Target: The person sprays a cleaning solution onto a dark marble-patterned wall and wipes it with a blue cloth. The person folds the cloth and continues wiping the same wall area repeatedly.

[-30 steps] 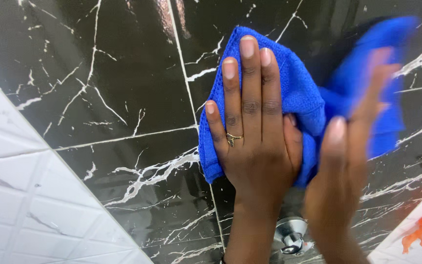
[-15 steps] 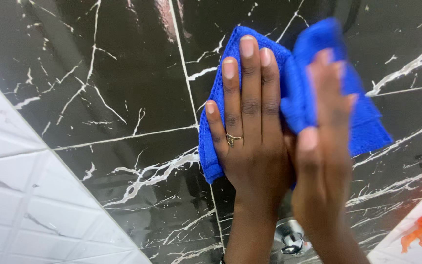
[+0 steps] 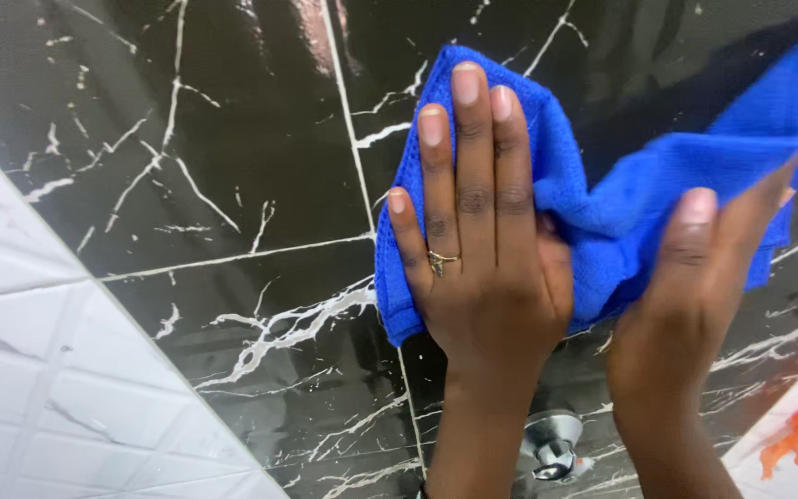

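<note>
Against the black marble-veined wall tiles [image 3: 187,139], my left hand [image 3: 477,240] lies flat, fingers straight, pinning the blue cloth [image 3: 584,185], whose length runs rightward and upward to my right hand [image 3: 695,296], which pinches its free end off the wall.

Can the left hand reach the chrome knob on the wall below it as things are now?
Probably yes. The knob sits just below the left hand, beside its wrist, with nothing covering it. But that hand lies flat on the blue cloth, so it must lift off first.
</note>
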